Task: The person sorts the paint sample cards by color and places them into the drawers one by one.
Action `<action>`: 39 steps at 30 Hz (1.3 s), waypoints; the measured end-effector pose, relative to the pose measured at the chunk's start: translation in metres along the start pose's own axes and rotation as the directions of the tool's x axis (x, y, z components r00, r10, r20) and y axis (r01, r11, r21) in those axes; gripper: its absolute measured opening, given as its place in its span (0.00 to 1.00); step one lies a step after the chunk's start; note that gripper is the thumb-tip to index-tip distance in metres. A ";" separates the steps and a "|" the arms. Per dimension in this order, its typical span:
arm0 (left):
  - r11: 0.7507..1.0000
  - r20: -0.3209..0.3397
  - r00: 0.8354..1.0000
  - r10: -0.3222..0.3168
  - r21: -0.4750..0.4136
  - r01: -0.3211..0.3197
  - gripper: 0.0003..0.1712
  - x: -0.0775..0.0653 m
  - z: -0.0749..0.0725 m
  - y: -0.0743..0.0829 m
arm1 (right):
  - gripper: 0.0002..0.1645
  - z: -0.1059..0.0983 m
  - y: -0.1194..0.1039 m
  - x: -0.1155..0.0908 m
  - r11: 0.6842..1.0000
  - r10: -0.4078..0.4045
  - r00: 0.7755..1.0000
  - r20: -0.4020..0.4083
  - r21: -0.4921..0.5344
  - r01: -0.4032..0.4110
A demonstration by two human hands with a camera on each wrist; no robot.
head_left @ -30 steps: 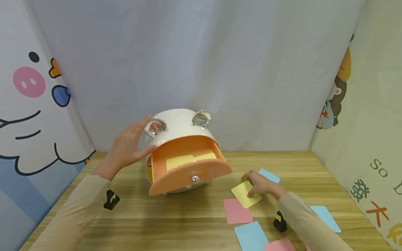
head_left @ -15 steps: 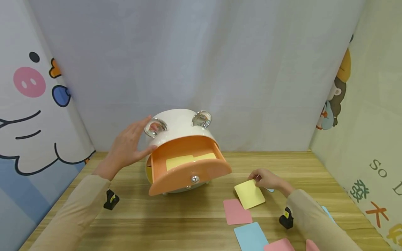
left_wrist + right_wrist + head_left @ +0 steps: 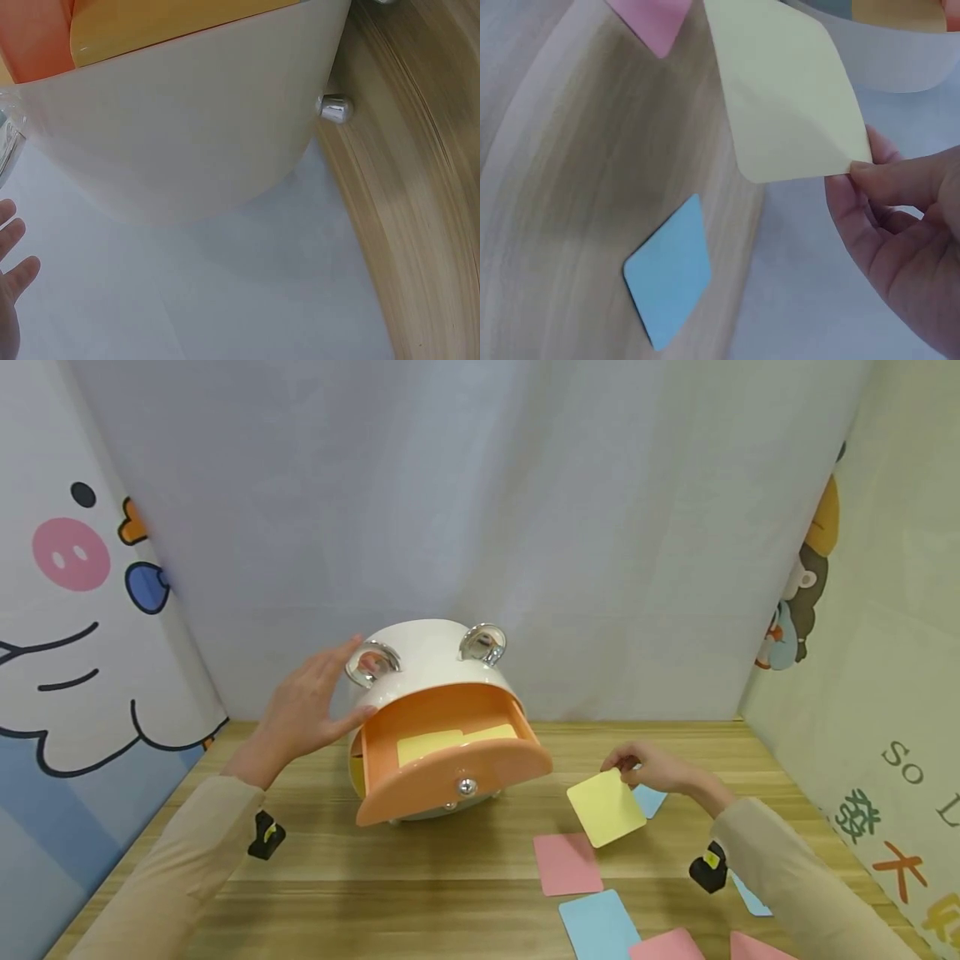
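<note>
My right hand (image 3: 651,767) pinches a yellow card (image 3: 607,807) by one corner, thumb on top, as the right wrist view shows. The card is raised and tilted over the table. My left hand (image 3: 303,703) lies with straight fingers against the left side of a white rounded cabinet (image 3: 429,647), near a silver ear-shaped ring (image 3: 372,663). An orange drawer (image 3: 450,781) with a silver knob stands pulled out of the cabinet. Inside it lie yellow cards (image 3: 429,747). In the left wrist view, the left fingers (image 3: 21,276) show at the edge, beside the cabinet's white side (image 3: 187,142).
Around the right hand, a pink card (image 3: 567,865), a blue card (image 3: 600,927) and another blue card (image 3: 649,800) lie on the wooden table (image 3: 420,893). More pink cards (image 3: 667,947) sit at the front edge. A pale cloth wall (image 3: 600,543) stands behind.
The right hand has gone from reaching over the yellow card to lifting it by a corner, and has moved slightly right and back with it. The left hand and drawer have stayed put.
</note>
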State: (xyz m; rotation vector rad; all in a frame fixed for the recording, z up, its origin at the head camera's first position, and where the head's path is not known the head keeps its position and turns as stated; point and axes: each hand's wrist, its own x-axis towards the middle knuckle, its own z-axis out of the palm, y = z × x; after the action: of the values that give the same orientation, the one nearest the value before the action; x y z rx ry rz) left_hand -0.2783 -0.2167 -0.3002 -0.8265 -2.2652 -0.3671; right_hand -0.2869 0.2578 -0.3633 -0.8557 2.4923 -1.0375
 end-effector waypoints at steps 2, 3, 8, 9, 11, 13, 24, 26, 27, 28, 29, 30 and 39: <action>1.000 0.004 1.000 -0.002 -0.001 0.002 0.48 0.000 0.000 0.000 | 0.16 -0.007 -0.007 0.000 1.000 -0.011 1.000 -0.012 -0.005 0.011; 1.000 0.005 1.000 -0.003 -0.001 0.003 0.48 0.000 0.000 0.000 | 0.16 -0.011 -0.011 -0.001 1.000 -0.017 1.000 -0.022 -0.014 0.017; 1.000 0.003 1.000 -0.003 0.003 0.003 0.49 0.000 -0.001 0.000 | 0.16 -0.030 -0.033 -0.002 0.999 -0.017 0.998 -0.063 -0.033 0.015; 1.000 0.001 1.000 -0.002 0.003 0.002 0.49 0.000 -0.001 0.000 | 0.16 -0.034 -0.038 -0.002 0.999 -0.013 0.997 -0.072 -0.037 0.010; 1.000 -0.002 1.000 0.001 0.004 -0.001 0.49 0.000 -0.001 0.000 | 0.15 -0.041 -0.047 -0.002 0.999 -0.008 0.996 -0.086 -0.032 0.005; 1.000 -0.001 1.000 0.001 0.001 -0.001 0.49 0.000 -0.001 0.000 | 0.15 -0.047 -0.056 -0.002 0.999 -0.012 0.994 -0.105 -0.039 0.008; 1.000 0.005 1.000 0.001 0.012 -0.001 0.49 0.001 -0.002 0.001 | 0.15 -0.072 -0.106 0.008 0.991 -0.081 0.978 -0.193 -0.120 0.059; 1.000 0.007 1.000 0.001 0.012 -0.001 0.49 0.001 -0.002 0.001 | 0.16 -0.074 -0.115 0.014 0.990 -0.087 0.977 -0.197 -0.126 0.063; 1.000 0.008 1.000 0.000 0.011 0.000 0.49 0.001 -0.002 0.001 | 0.15 -0.074 -0.120 0.017 0.989 -0.091 0.975 -0.201 -0.130 0.065; 1.000 0.010 1.000 -0.001 0.011 0.001 0.49 0.001 -0.002 0.001 | 0.15 -0.075 -0.124 0.020 0.988 -0.096 0.975 -0.201 -0.137 0.070; 1.000 0.011 1.000 -0.002 0.011 0.002 0.49 0.001 -0.002 0.001 | 0.15 -0.075 -0.128 0.023 0.988 -0.101 0.974 -0.201 -0.139 0.074; 1.000 0.012 1.000 -0.003 0.011 0.002 0.49 0.001 -0.002 0.001 | 0.15 -0.075 -0.132 0.027 0.987 -0.107 0.974 -0.201 -0.139 0.080; 1.000 0.010 1.000 0.003 0.016 -0.003 0.49 0.001 -0.003 0.002 | 0.16 -0.061 -0.166 0.056 0.987 -0.127 0.971 -0.202 -0.122 0.104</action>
State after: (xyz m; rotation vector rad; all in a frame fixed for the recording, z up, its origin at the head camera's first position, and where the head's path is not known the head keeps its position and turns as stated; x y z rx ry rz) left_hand -0.2760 -0.2159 -0.2976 -0.8245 -2.2731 -0.3435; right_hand -0.2920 0.1619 -0.2046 -0.9817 2.7260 -1.0862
